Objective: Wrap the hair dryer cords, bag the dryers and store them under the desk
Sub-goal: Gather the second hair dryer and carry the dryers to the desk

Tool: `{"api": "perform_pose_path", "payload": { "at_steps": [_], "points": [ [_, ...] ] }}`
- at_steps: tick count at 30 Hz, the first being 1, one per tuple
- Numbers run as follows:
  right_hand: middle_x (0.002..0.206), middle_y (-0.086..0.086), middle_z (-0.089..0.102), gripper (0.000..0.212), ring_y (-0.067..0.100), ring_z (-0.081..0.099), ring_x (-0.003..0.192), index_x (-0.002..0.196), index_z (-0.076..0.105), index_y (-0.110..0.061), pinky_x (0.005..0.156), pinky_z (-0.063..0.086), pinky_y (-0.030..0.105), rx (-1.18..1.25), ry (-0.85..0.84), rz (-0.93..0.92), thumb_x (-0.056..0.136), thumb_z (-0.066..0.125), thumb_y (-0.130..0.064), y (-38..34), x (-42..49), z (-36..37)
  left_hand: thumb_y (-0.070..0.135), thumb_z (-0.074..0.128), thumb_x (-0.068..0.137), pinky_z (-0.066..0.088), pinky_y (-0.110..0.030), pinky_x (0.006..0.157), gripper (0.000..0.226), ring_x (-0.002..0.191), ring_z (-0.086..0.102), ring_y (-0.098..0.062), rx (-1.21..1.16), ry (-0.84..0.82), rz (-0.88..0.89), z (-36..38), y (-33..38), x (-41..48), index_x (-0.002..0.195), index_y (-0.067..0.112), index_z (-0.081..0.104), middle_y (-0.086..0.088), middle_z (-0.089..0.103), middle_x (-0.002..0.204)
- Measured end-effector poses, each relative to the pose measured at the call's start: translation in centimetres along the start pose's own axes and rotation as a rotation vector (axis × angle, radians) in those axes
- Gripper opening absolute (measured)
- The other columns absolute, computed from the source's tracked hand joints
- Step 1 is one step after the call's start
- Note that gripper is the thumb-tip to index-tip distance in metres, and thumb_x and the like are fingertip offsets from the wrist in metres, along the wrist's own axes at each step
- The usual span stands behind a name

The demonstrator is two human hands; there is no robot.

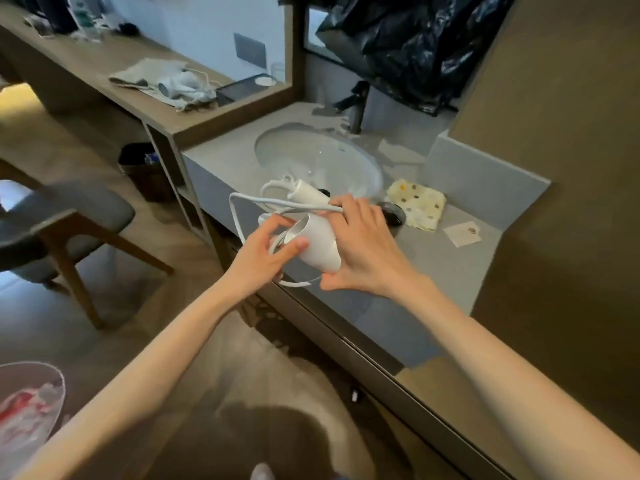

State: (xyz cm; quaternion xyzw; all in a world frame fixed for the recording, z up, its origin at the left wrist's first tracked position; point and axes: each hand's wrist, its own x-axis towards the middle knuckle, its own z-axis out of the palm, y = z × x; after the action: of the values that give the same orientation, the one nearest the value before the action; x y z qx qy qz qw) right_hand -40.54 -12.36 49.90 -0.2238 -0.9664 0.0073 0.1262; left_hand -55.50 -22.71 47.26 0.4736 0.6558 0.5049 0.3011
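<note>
Now, from the head camera, both bare hands hold a white hair dryer (320, 244) in the air, just above the front edge of the grey washbasin counter (440, 271). The left hand (265, 252) grips the dryer at its open nozzle, with the thumb lying across the mouth and the other fingers curled behind it. The right hand (362, 249) closes around the rear of the body. Its curled fingers also pinch the white cord (239, 216), which goes out in a wide loop to the left and comes back under the dryer. A white cylindrical part (308, 190) stands out above the right fingers, over the sink basin (311, 157); I cannot tell if it is the handle or the plug. On the counter, to the right of the hands, lies a spotted cloth (417, 202), and near it a small card (462, 233). A dark tap (356, 112) stands behind the basin. Further left, on the wooden desk (104, 60), a second hair dryer (178, 84) rests on a grey cloth bag (145, 74). A chair (69, 216) and a dark bin (138, 168) stand on the floor at the left.
</note>
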Motion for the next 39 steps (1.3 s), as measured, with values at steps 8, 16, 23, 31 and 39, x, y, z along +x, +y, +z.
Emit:
{"api": "perform_pose_path", "payload": {
  "at_steps": [8, 16, 23, 31, 39],
  "points": [
    [0.126, 0.012, 0.043, 0.090, 0.030, 0.042, 0.108, 0.129, 0.047, -0.007, 0.085, 0.034, 0.037, -0.081, 0.015, -0.104, 0.054, 0.074, -0.050, -4.9, 17.8, 2.3, 0.045, 0.053, 0.079, 0.042, -0.015, 0.040, 0.024, 0.040, 0.045, -0.006, -0.032, 0.055, 0.013, -14.6, -3.6, 9.0, 0.097, 0.030, 0.048, -0.012, 0.059, 0.081],
    [0.120, 0.012, 0.044, 0.088, 0.030, 0.043, 0.102, 0.122, 0.050, -0.006, 0.082, 0.037, 0.038, -0.197, 0.065, -0.136, 0.051, 0.072, -0.053, -4.4, 37.5, 6.0, 0.035, 0.056, 0.085, 0.041, -0.022, 0.043, 0.030, 0.044, 0.044, -0.008, -0.079, 0.107, 0.042, -26.7, -7.7, 23.7, 0.107, 0.015, 0.049, -0.007, 0.055, 0.076],
    [0.125, 0.014, 0.042, 0.091, 0.032, 0.041, 0.110, 0.124, 0.047, -0.005, 0.088, 0.035, 0.040, -0.230, 0.058, -0.151, 0.054, 0.076, -0.056, -4.1, 55.2, 7.0, 0.020, 0.052, 0.094, 0.042, -0.016, 0.044, 0.023, 0.046, 0.048, -0.003, -0.093, 0.115, 0.093, -37.6, -9.5, 36.2, 0.113, 0.009, 0.047, 0.015, 0.059, 0.060],
    [0.124, 0.014, 0.041, 0.087, 0.031, 0.040, 0.107, 0.121, 0.049, -0.005, 0.086, 0.033, 0.039, -0.230, 0.011, -0.072, 0.053, 0.073, -0.053, -4.5, 68.8, 12.2, 0.027, 0.054, 0.093, 0.043, -0.017, 0.046, 0.022, 0.049, 0.049, -0.001, -0.081, 0.057, 0.091, -47.1, -15.5, 47.5, 0.111, 0.015, 0.050, 0.011, 0.054, 0.064],
    [0.123, 0.011, 0.040, 0.087, 0.030, 0.040, 0.106, 0.121, 0.049, -0.005, 0.087, 0.033, 0.039, -0.195, -0.057, 0.146, 0.054, 0.070, -0.056, -4.7, 79.9, 17.8, 0.026, 0.054, 0.094, 0.039, -0.019, 0.044, 0.009, 0.046, 0.043, 0.000, -0.059, -0.131, 0.078, -54.6, -21.3, 59.2, 0.101, 0.023, 0.051, 0.012, 0.049, 0.060]
  ]
}}
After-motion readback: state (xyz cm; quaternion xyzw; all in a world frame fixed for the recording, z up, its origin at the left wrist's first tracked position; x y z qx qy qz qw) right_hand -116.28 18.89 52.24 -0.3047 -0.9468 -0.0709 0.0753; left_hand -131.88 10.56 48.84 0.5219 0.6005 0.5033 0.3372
